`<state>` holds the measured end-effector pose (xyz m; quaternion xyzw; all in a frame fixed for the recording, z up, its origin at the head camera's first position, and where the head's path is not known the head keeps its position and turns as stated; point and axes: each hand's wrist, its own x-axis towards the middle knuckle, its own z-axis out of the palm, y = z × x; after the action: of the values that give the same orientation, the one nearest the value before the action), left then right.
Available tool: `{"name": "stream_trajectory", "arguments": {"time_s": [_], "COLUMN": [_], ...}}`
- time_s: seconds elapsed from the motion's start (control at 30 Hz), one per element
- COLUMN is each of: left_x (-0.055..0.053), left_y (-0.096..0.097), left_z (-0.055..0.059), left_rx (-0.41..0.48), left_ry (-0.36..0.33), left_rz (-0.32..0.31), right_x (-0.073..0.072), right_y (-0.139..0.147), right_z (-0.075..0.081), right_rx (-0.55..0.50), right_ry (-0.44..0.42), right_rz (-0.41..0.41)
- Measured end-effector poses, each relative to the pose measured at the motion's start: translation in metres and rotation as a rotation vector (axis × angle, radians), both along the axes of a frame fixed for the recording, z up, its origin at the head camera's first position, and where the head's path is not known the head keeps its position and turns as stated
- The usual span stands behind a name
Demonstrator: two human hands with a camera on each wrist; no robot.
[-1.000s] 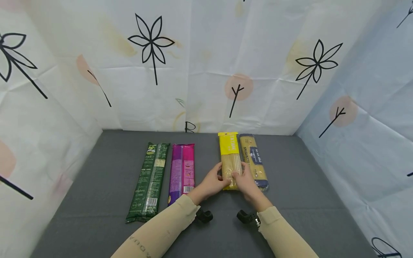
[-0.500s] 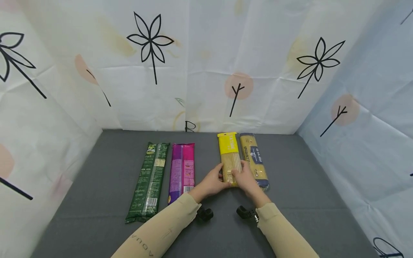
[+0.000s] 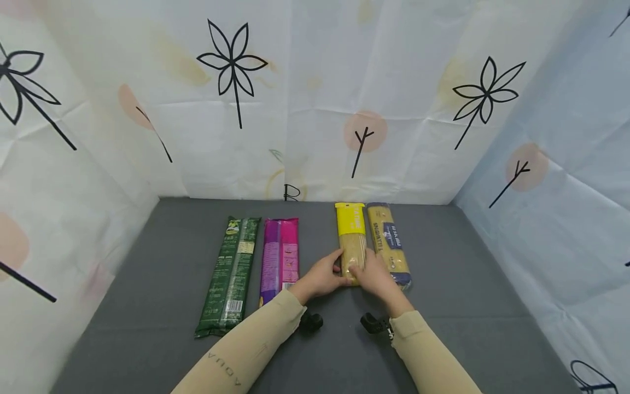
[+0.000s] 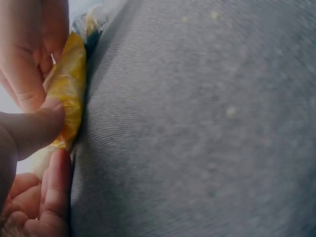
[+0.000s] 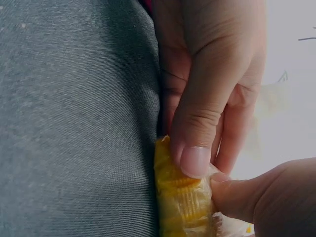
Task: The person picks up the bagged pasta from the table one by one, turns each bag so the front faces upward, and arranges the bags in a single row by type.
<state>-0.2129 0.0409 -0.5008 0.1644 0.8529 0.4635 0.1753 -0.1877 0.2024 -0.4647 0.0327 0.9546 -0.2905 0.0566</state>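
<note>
A yellow-topped clear pack of spaghetti (image 3: 351, 230) lies on the grey cloth with both hands at its near end. My left hand (image 3: 322, 276) holds its left near corner, the thumb (image 4: 47, 123) on the yellow end and fingers beside it in the left wrist view. From the right side my right hand (image 3: 375, 276) grips the same pack, its thumb (image 5: 237, 197) on the wrapper's upper face in the right wrist view. Just right of it, partly behind the right hand, lies a second pack of spaghetti (image 3: 386, 235) with dark blue labels.
To the left lie a pink and purple pack (image 3: 280, 257), its lower end hidden by the left sleeve, and a long green pack (image 3: 228, 279). Printed white fabric (image 3: 315, 98) walls off the back and both sides of the grey surface (image 3: 443, 339).
Both hands stay at the near end of the yellow pack, which hardly moves. The right thumb has shifted slightly towards the left. The other packs lie as before.
</note>
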Motion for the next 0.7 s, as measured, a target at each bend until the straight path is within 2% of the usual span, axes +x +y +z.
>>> {"name": "stream_trajectory", "arguments": {"time_s": [0.3,0.47,0.7], "left_x": [0.0030,0.0047,0.0002], "left_y": [0.0022,0.0043,0.0027], "left_z": [0.0010,0.0046,0.0040], "left_rx": [0.000,-0.024,-0.068], "left_ry": [-0.026,-0.009,0.043], "left_rz": [0.016,0.011,0.007], "right_x": [0.0000,0.0008,-0.0063], "right_y": [0.0014,0.0026,0.0002], "right_z": [-0.0001,-0.0016,-0.0017], "right_rx": [-0.020,-0.032,-0.012], "right_ry": [-0.017,-0.014,-0.011], "right_rz": [-0.018,-0.036,-0.011]}}
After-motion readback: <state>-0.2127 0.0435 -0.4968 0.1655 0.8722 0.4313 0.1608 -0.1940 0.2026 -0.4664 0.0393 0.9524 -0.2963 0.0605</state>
